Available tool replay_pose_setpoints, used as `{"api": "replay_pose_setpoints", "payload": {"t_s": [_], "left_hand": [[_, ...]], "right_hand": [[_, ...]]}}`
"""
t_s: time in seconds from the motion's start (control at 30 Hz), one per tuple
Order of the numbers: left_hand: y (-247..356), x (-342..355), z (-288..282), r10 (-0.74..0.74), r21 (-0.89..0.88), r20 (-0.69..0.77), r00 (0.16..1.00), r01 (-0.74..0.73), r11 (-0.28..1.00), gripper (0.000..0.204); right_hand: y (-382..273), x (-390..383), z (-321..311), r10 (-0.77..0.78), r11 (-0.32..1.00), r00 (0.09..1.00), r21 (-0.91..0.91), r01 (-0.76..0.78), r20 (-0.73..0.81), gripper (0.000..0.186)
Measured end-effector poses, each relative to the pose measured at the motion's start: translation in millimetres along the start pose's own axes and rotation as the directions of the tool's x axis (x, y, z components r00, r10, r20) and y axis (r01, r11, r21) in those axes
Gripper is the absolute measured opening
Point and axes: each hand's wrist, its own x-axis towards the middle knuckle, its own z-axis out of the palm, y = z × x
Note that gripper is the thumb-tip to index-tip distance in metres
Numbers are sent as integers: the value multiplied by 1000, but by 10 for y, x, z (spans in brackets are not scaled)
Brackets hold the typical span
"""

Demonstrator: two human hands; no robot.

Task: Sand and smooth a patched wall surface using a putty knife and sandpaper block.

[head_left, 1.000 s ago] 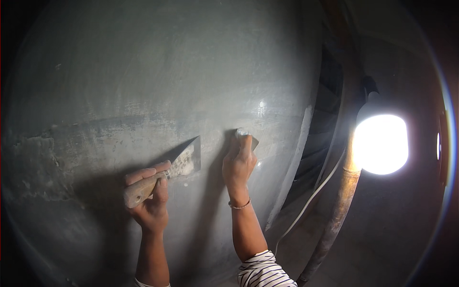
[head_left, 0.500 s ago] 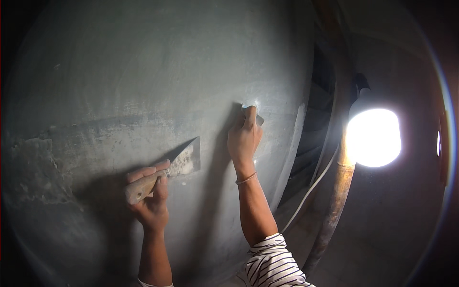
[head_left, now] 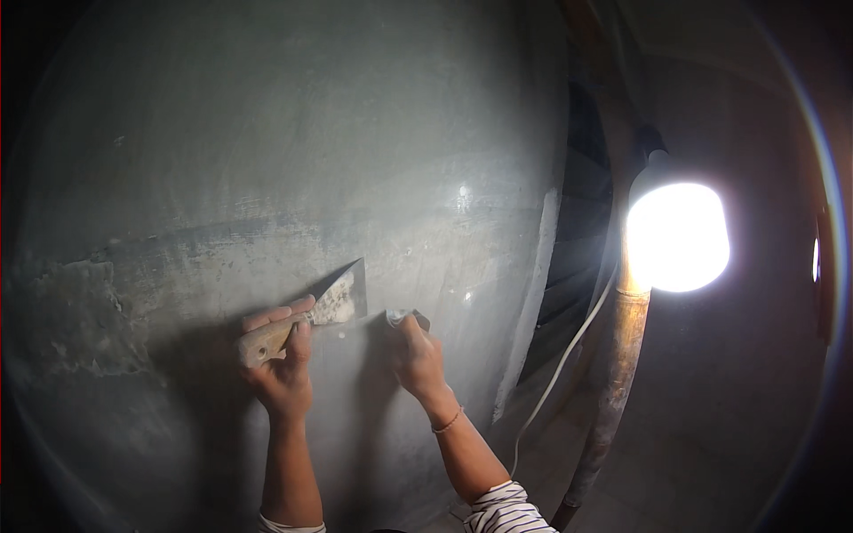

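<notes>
My left hand [head_left: 283, 373] is closed round the wooden handle of a putty knife [head_left: 340, 298], whose wide metal blade carries a pale lump of filler. The blade points up and right, close in front of the grey wall [head_left: 293, 142]. To its right, my right hand [head_left: 420, 360] pinches a small flat metal scraper [head_left: 407, 316] with some whitish paste on it. The scraper is held near the wall, a short way from the blade's edge; whether it touches the wall I cannot tell.
A glowing bulb [head_left: 678, 238] hangs at the right beside a bamboo pole [head_left: 629, 355], with a white cable [head_left: 562, 364] curving down near it. Rough plaster [head_left: 80, 320] covers the wall's left part. Dark slats [head_left: 577, 222] lie past the wall's right edge.
My right hand has come down and left with the scraper, from the upper wall toward the putty knife. A bright wet-looking spot now shows where it was. The left hand has hardly moved.
</notes>
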Motion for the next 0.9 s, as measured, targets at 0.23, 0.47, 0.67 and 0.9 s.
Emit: {"api": "replay_pose_setpoints", "payload": {"t_s": [0.23, 0.47, 0.67, 0.9], "left_hand": [[189, -157, -286, 70, 87, 96, 993, -79, 993, 22], [385, -536, -1025, 191, 279, -127, 973, -149, 948, 29], [552, -1032, -1177, 76, 327, -191, 979, -10, 945, 27], [733, -1199, -1302, 49, 288, -266, 963, 31, 957, 29]], "right_hand": [[451, -2157, -569, 793, 605, 609, 111, -788, -1, 8], [151, -2118, -1079, 865, 463, 490, 207, -862, 107, 18], [121, -2120, -950, 849, 417, 465, 220, -882, 251, 13], [-54, -2540, -684, 761, 257, 379, 292, -921, 527, 12]]}}
